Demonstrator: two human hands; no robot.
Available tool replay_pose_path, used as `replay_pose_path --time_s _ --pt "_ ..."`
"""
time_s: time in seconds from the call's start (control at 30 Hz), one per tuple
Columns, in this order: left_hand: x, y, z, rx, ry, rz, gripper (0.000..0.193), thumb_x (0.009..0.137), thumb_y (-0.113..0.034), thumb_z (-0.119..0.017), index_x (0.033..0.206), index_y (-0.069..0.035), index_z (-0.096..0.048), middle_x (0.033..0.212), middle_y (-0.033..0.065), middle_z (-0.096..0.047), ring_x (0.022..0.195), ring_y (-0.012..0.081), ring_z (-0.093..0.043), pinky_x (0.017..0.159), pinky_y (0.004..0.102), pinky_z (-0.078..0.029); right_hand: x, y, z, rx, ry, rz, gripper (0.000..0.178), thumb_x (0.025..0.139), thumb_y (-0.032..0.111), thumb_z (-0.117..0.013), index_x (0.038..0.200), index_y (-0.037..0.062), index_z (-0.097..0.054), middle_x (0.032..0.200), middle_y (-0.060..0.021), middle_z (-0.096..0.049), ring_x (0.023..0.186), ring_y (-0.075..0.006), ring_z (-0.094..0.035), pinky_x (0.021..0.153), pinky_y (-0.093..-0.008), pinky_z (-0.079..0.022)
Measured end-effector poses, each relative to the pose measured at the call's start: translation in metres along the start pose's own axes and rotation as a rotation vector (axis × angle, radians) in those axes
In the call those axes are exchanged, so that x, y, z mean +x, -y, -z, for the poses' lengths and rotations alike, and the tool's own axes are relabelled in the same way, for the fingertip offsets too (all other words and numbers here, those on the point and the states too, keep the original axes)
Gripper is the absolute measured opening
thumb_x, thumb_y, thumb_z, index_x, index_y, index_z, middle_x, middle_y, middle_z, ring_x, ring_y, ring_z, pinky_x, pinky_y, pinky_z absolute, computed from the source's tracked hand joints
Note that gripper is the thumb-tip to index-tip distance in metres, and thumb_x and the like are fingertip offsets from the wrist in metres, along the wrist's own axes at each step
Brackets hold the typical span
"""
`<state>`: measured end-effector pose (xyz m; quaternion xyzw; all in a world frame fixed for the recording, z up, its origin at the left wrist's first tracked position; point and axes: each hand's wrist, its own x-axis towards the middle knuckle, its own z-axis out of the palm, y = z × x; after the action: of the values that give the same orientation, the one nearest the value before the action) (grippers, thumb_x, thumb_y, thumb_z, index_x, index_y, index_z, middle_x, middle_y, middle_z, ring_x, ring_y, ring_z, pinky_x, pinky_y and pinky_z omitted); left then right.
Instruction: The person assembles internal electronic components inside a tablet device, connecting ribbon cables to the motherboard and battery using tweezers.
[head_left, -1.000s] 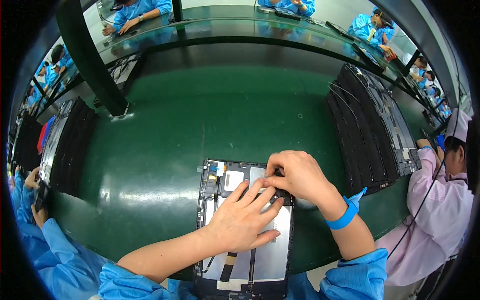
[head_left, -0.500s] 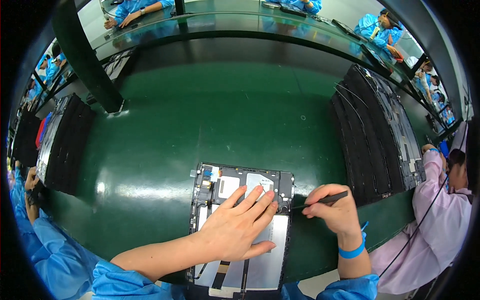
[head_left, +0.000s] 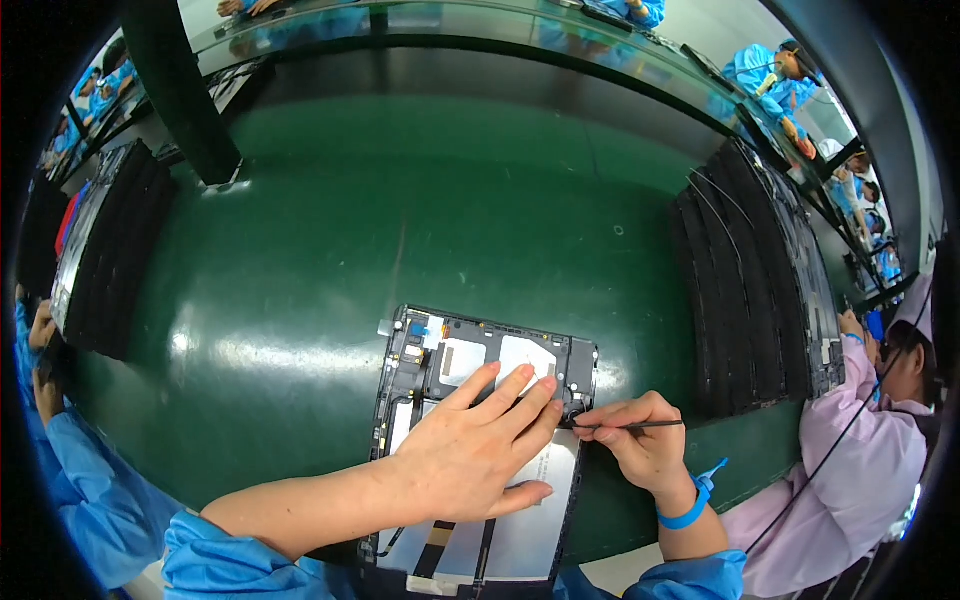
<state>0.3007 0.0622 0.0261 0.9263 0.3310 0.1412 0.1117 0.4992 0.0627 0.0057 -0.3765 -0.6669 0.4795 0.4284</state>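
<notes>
Nearest, at the bottom of the frame, an opened tablet-like device (head_left: 556, 462) lies with its inside facing up, its long axis running up the picture and leaning slightly right toward the top. The left hand (head_left: 472, 445) rests palm down across its middle, fingers spread toward the upper right, gripping nothing that shows. The right hand (head_left: 635, 440), just off the device's right edge, pinches a slim dark tool (head_left: 658, 424) between thumb and fingers. The tool lies nearly level, crosswise to that long axis, its tip pointing left to the device's right edge, below the upper right corner (whether it touches a part there, I cannot tell). So the device lies left of the right hand; the left hand is nearer its middle, the right hand nearer that edge. Small printing marks the silver panel (head_left: 545, 540) beside the left thumb, too fine to read; no brand can be made out on the pale patches (head_left: 462, 362) above. Beyond is the green surface (head_left: 300, 250), with dark stacks at the left (head_left: 125, 240) and right (head_left: 745, 290) of the frame, and people at work past its far side.
</notes>
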Motion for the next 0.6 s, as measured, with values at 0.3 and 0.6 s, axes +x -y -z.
replay_pose_path --time_s 0.3,0.6 --pt "-0.002 -0.001 0.001 -0.002 -0.008 -0.001 0.057 0.071 -0.045 -0.046 0.104 0.001 -0.046 0.111 0.0178 -0.042 0.106 0.0308 -0.037 0.089 0.0419 -0.026 0.001 0.004 -0.004 -0.078 -0.014 0.040 0.014 0.068 -0.001 -0.059 0.075 0.0014 -0.047 0.078 -0.0122 -0.060 0.071 -0.0200 -0.060 0.061 -0.0263 -0.049" --pt "-0.001 -0.002 0.002 -0.006 -0.002 -0.002 0.053 0.073 -0.040 -0.045 0.104 0.003 -0.044 0.109 0.0174 -0.042 0.106 0.0300 -0.035 0.089 0.0409 -0.025 0.006 0.025 -0.018 -0.564 0.016 0.311 0.017 0.060 -0.006 -0.063 0.069 0.0013 -0.050 0.072 -0.0114 -0.059 0.061 -0.0197 -0.059 0.052 -0.0247 -0.046"
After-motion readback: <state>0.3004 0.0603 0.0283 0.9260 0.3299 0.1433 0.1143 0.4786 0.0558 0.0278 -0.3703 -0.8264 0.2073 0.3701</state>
